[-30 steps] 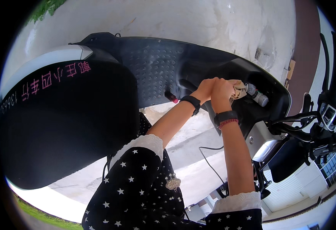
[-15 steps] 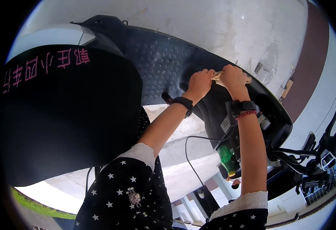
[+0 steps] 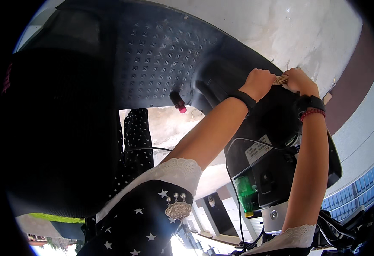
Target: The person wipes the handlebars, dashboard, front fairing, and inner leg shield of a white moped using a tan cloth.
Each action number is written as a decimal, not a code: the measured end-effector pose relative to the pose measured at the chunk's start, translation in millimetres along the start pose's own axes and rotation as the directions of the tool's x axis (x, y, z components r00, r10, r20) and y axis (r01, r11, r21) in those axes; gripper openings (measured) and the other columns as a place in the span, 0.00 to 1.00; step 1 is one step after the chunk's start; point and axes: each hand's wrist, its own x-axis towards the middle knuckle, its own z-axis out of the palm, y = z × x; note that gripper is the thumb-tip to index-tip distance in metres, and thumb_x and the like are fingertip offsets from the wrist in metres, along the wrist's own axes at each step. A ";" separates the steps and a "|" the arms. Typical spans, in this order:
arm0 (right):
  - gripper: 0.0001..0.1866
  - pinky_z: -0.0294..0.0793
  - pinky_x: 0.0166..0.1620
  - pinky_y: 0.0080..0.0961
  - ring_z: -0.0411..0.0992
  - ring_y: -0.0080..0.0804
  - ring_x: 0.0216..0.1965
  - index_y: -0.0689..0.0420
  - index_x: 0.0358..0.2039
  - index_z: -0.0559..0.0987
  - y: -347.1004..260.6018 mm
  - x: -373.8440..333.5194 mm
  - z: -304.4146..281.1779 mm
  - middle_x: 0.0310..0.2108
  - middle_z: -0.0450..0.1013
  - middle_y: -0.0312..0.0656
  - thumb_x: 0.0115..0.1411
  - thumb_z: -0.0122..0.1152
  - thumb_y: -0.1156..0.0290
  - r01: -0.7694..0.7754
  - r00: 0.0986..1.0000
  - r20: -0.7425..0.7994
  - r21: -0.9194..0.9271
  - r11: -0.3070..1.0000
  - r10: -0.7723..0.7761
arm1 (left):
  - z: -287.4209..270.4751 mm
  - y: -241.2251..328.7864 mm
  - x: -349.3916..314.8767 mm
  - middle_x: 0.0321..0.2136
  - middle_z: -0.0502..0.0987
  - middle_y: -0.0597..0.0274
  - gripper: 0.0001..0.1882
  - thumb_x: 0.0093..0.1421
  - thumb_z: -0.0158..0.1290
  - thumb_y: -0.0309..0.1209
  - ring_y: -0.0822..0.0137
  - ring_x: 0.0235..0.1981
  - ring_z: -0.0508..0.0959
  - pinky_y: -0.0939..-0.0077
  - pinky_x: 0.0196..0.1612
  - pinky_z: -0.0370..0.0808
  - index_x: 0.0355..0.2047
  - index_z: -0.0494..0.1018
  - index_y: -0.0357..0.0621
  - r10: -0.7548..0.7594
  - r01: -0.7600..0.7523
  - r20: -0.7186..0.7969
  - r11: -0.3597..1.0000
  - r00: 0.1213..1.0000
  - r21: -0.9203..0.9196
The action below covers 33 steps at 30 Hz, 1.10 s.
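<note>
My left hand (image 3: 258,83) and my right hand (image 3: 298,80) meet at the top right, above the black front panel of a scooter (image 3: 276,115). Both are closed on a small tan object (image 3: 280,80) pinched between them; I cannot tell what it is. Each wrist wears a black band, and the right wrist also has a red bead bracelet. My arms reach up from dark, star-printed sleeves with white lace cuffs.
The scooter's black seat (image 3: 54,128) fills the left. Its studded footboard (image 3: 152,55) lies in the middle, with a pink-tipped black hook (image 3: 179,103) below it. A green bottle (image 3: 245,194) stands in the front pocket. A thin cable runs down past it. Pale pavement lies beyond.
The view has swung closer to the scooter's front panel. Both hands stayed together on the tan object and shifted up and to the right in the picture.
</note>
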 end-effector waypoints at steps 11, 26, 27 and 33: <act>0.12 0.78 0.38 0.35 0.76 0.40 0.40 0.56 0.35 0.82 -93.6 -7.3 -5.9 0.37 0.77 0.47 0.50 0.57 0.71 -0.119 0.991 -0.062 0.007 0.993 0.120 | -8.7 8.5 -61.5 0.29 0.73 0.58 0.06 0.51 0.48 0.23 0.59 0.28 0.77 0.67 0.33 0.72 0.27 0.74 0.46 -0.152 0.150 -0.069 0.988 0.986 -0.036; 0.08 0.78 0.35 0.27 0.78 0.40 0.31 0.56 0.28 0.83 -193.9 -40.7 52.2 0.27 0.78 0.44 0.47 0.58 0.72 -0.035 0.980 0.191 -0.082 0.996 0.050 | -28.9 24.6 -185.9 0.26 0.74 0.49 0.08 0.46 0.50 0.21 0.51 0.30 0.76 0.58 0.32 0.72 0.29 0.74 0.43 -0.412 0.444 0.167 0.832 0.896 -0.333; 0.09 0.78 0.35 0.28 0.78 0.41 0.32 0.56 0.29 0.83 -188.6 -48.7 55.3 0.28 0.78 0.46 0.46 0.59 0.72 0.020 0.990 0.142 -0.011 1.000 -0.018 | -41.0 25.3 -190.7 0.25 0.74 0.49 0.09 0.47 0.50 0.21 0.50 0.30 0.76 0.57 0.33 0.72 0.30 0.75 0.44 -0.446 0.498 0.233 0.823 0.864 -0.271; 0.07 0.76 0.34 0.32 0.77 0.44 0.33 0.57 0.26 0.82 -156.3 -71.2 -5.3 0.27 0.77 0.50 0.46 0.59 0.71 0.125 0.991 0.013 0.185 0.975 -0.130 | -84.2 5.0 -186.9 0.29 0.74 0.58 0.15 0.49 0.52 0.22 0.55 0.35 0.72 0.64 0.39 0.69 0.39 0.75 0.45 -0.391 0.367 -0.036 0.888 0.920 -0.279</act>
